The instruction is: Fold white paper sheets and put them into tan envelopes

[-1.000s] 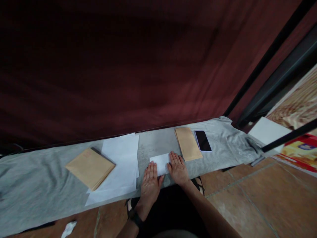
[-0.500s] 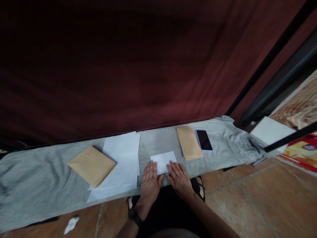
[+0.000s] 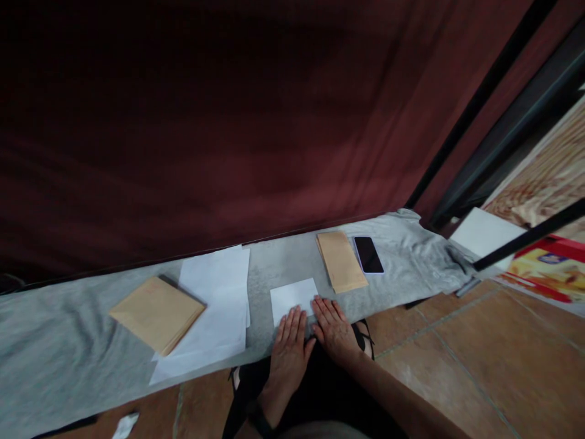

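Note:
A small white piece of paper [image 3: 292, 296], probably folded, lies on the grey cloth in front of me. My left hand [image 3: 291, 347] rests flat with its fingertips on the paper's near edge. Beside it, my right hand [image 3: 333, 326] lies flat at the paper's right near corner, fingers stretched out. Neither hand grips anything. To the right is a small stack of brown envelopes [image 3: 342, 262]. Larger white sheets [image 3: 219, 286] spread out on the left, with a thicker stack of brown envelopes [image 3: 158, 314] partly on top of them.
A phone [image 3: 368, 255] lies beside the right-hand envelopes. Grey cloth [image 3: 59, 341] covers the long narrow bench. A dark red curtain-like surface [image 3: 256, 152] rises behind it. At the right are black poles [image 3: 484, 91] and a red and yellow box [image 3: 548, 268]. Tiled floor [image 3: 461, 353] shows below.
My left hand has slid right along the paper's near edge, closer to my right hand. Both hands stay flat. The whole view has shifted slightly.

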`<state>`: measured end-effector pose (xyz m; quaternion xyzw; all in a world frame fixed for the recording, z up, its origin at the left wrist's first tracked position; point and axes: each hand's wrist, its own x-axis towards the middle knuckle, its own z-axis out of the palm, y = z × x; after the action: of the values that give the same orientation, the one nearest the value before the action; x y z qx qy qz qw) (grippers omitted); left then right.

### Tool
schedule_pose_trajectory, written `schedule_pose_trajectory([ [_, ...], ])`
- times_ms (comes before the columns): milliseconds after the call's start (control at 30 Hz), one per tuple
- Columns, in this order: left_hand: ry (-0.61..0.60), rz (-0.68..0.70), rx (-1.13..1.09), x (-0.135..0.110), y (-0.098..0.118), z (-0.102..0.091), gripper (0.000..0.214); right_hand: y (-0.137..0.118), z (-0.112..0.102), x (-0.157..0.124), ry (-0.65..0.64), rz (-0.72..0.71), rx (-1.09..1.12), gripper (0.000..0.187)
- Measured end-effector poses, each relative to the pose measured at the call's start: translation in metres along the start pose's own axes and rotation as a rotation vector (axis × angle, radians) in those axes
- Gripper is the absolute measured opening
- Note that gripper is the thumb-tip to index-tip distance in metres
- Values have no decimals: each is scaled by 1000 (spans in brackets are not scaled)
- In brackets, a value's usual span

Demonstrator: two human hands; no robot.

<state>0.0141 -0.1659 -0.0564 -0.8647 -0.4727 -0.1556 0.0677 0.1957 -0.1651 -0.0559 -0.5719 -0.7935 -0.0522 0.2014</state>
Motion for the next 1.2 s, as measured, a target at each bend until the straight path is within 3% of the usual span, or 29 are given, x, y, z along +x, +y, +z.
schedule_pose_trajectory([
  [200, -13, 7, 32, -5, -7, 1, 60, -2, -4, 2, -6, -22, 13, 54],
  [433, 7, 31, 55, -5, -8, 1, 64, -16, -2, 6, -36, -168, 65, 56],
  [700, -3, -69, -7, -14, -22, -4, 55, 8, -5, -9, -56, -167, 18, 61],
  [1000, -37, -164, -42, 45, -23, 8, 53, 6, -2, -10, -47, -143, 51, 58],
  [1200, -44, -182, -13, 52, -32, 17, 59, 3, -5, -11, -25, -108, 87, 54],
])
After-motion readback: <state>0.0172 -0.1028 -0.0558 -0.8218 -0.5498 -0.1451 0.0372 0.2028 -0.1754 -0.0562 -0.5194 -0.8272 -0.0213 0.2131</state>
